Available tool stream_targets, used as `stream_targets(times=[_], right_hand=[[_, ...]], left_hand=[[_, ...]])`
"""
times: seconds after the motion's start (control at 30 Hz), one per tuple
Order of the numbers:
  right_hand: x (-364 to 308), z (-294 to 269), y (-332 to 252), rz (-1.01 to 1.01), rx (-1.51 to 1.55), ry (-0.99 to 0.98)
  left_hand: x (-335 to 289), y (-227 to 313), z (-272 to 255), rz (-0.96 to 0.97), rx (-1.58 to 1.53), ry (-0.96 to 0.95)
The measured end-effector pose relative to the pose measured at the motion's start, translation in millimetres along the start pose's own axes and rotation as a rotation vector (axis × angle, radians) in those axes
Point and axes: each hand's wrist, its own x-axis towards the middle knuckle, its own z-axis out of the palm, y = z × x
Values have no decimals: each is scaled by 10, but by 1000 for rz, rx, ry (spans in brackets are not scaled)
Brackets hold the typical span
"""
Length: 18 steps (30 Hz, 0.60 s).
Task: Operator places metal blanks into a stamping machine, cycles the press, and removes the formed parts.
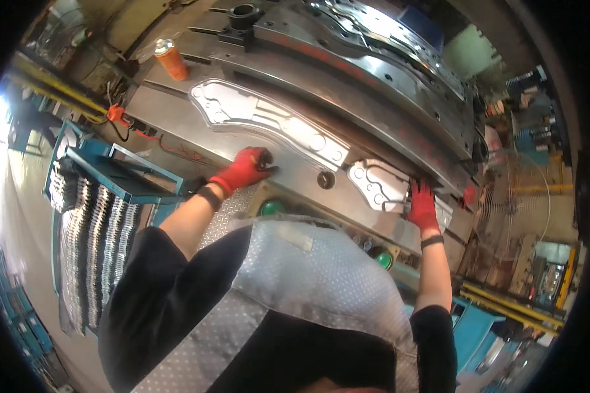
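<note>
My left hand point(246, 170), in a red glove with dark fingertips, is over the near part of the flat metal press bed point(288, 171). Its fingers are bent but apart, and nothing shows between them. Just beyond it lies a long, curved stamped metal panel point(239, 105) with raised ribs and round bosses. A second, similar stamped panel point(373, 185) lies to the right. My right hand point(423, 208), also red-gloved, rests across that panel with fingers stretched toward the die, covering its middle part. The panel's right end shows past the hand.
A heavy steel die point(347, 82) stands along the far side of the bed. An orange spray can point(171, 60) is at the far left. Two green buttons point(272, 208) point(383, 260) sit on the near control panel. A blue rack point(121, 173) beside stacked metal parts point(101, 229) stands left; a fan point(512, 203) stands right.
</note>
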Motion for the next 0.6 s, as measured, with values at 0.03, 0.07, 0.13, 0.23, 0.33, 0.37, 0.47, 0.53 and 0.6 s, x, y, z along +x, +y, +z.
stream_targets(times=[0.03, 0.07, 0.13, 0.23, 0.33, 0.37, 0.47, 0.53, 0.6], right_hand=[[-8, 36, 50, -36, 35, 40], [-42, 84, 94, -59, 27, 50], [-84, 155, 189, -107, 69, 139], [-205, 53, 126, -68, 24, 165], [-299, -361, 61, -75, -4, 294], [-293, -546, 29, -147, 12, 371], [-162, -1324, -70, -251, 46, 490], [135, -1901, -150, -275, 68, 492], [633, -2179, -117, -357, 72, 642]], left_hand=[[-20, 24, 18, 1, 14, 63], [-70, 31, 41, 2, 26, 123], [-30, -89, 107, 22, 60, 142], [-47, -131, 114, 100, -7, 153], [-12, -137, 114, 50, 4, 128], [-34, -195, 133, 85, 17, 158], [-37, -221, 136, 142, 41, 212], [-38, -151, 83, 158, 57, 228], [-25, -83, 20, 70, -11, 118]])
